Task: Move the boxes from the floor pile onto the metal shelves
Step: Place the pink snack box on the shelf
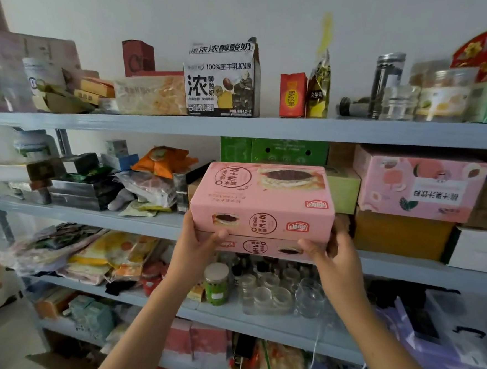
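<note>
Left hand (196,238) and right hand (334,249) clasp opposite ends of the pink boxes (261,203), apparently two stacked, with thumbs pressed on the lower front face. The load is held at the front edge of the middle metal shelf (90,217), between loose packets (149,189) and a yellow carton (400,235). Step in hand: placement. Next move, by judgement: slide it straight back into the gap, then release.

Bare left hand (199,240), bare right hand (338,248)
</note>
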